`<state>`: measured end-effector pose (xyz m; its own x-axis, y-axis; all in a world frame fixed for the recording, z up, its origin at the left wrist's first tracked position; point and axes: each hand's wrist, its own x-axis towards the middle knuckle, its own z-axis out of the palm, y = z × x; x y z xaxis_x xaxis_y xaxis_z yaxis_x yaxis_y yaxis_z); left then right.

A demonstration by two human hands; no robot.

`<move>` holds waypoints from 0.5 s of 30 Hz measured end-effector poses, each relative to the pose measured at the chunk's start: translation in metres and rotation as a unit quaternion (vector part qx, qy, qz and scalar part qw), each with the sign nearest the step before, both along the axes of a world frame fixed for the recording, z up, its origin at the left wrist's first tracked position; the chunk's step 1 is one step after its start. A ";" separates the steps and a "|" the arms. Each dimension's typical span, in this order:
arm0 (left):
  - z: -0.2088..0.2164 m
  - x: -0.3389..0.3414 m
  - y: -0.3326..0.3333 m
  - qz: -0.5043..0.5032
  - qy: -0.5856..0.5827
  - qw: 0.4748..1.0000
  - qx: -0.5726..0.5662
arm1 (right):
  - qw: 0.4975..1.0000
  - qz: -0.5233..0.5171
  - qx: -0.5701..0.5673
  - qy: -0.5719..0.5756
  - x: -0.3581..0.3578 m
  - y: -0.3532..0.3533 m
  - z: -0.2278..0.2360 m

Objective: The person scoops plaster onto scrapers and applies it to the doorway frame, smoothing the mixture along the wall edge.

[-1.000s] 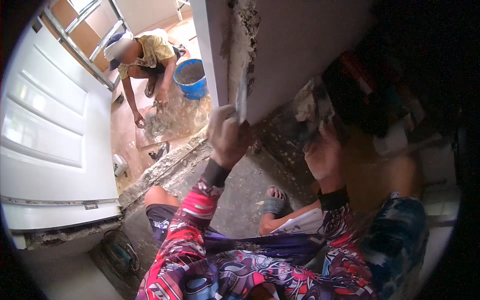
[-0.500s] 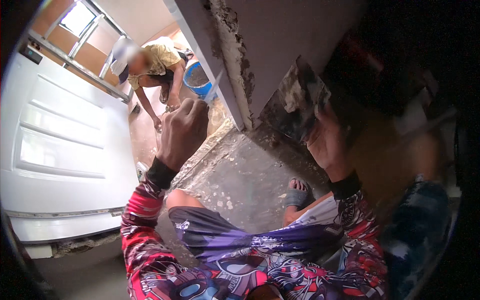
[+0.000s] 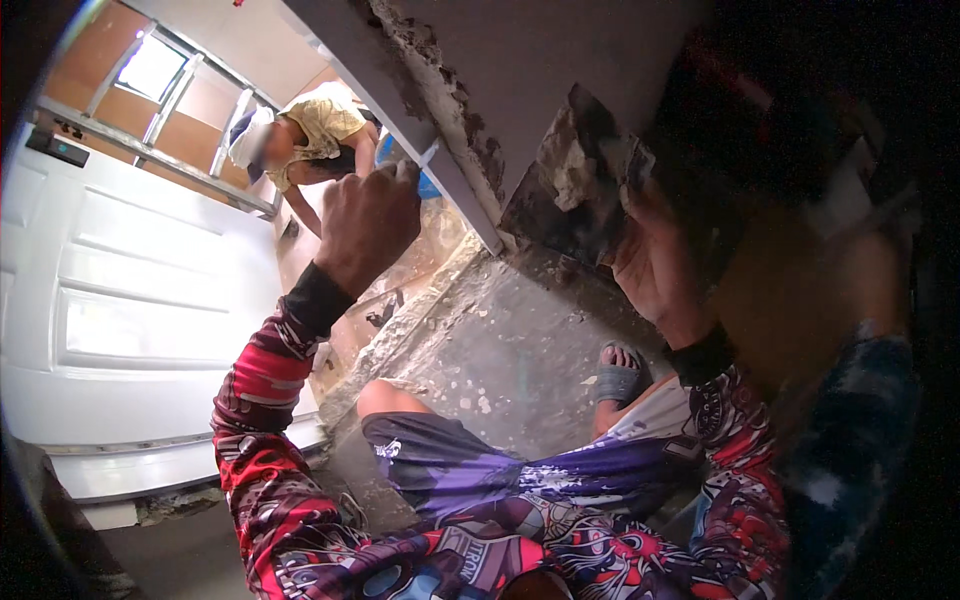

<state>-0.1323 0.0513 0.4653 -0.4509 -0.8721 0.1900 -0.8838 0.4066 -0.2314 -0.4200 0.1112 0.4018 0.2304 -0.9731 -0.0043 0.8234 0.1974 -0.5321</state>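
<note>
My left hand [image 3: 370, 222] is raised and closed in a fist at the door frame [image 3: 462, 195]. From its top pokes the pale blade [image 3: 429, 155] of a small tool, its handle hidden in my fingers. The blade lies against or just in front of the frame; I cannot tell which. My right hand [image 3: 655, 270] grips a dark, flat, square plate [image 3: 530, 205] by its near edge, tilted beside the wall corner. A lump of grey mortar [image 3: 572, 178] sits on that plate. Rough, broken plaster [image 3: 455, 95] runs along the wall next to the frame.
Beyond the frame a person in a yellow shirt [image 3: 325, 115] crouches by a partly hidden blue bucket [image 3: 428, 187]. A white panelled door [image 3: 150, 260] stands at left, with a metal ladder [image 3: 165, 110] behind. A blurred person's sleeve [image 3: 850, 450] is close at right.
My view has shifted, so the door and ladder sit differently. My left hand is still at the frame, its blade now nearer the frame's face. The crouching person's bucket is now mostly covered by my hand.
</note>
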 end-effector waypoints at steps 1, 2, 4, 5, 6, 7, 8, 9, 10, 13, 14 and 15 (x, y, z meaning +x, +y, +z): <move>-0.001 0.005 -0.002 -0.029 0.003 0.998 -0.056 | 1.000 0.000 0.001 -0.004 0.002 0.000 0.002; 0.002 0.006 -0.003 -0.029 -0.002 0.998 -0.055 | 1.000 -0.008 0.010 0.006 0.005 0.001 0.004; 0.009 0.001 -0.006 -0.016 -0.031 0.998 -0.045 | 0.999 -0.022 0.020 0.021 0.002 0.002 0.005; 0.012 0.001 -0.007 -0.039 -0.022 0.997 -0.069 | 0.999 -0.021 0.016 0.028 0.001 0.002 0.005; 0.018 0.003 -0.008 -0.041 -0.023 0.997 -0.068 | 0.999 -0.019 0.013 0.034 0.000 0.002 0.004; 0.024 0.004 -0.009 -0.043 -0.012 0.997 -0.069 | 0.999 -0.021 0.014 0.032 0.000 0.002 0.003; 0.030 0.005 -0.010 -0.045 -0.001 0.997 -0.069 | 0.999 -0.031 0.021 0.028 0.001 0.002 0.001; 0.037 0.004 -0.008 -0.036 0.009 0.997 -0.073 | 0.998 -0.040 0.029 0.024 0.001 0.002 -0.001; 0.041 0.005 -0.008 -0.036 0.007 0.997 -0.072 | 0.998 -0.041 0.030 0.022 0.001 0.002 0.000; 0.052 0.005 -0.007 -0.030 0.001 0.995 -0.096 | 0.999 -0.035 0.031 0.002 0.002 0.001 0.002; 0.057 0.006 -0.008 -0.031 -0.001 0.995 -0.095 | 0.999 -0.033 0.030 0.005 0.000 0.000 -0.002; 0.063 0.007 -0.008 -0.036 0.008 0.994 -0.102 | 0.999 -0.032 0.027 0.008 -0.001 0.000 -0.003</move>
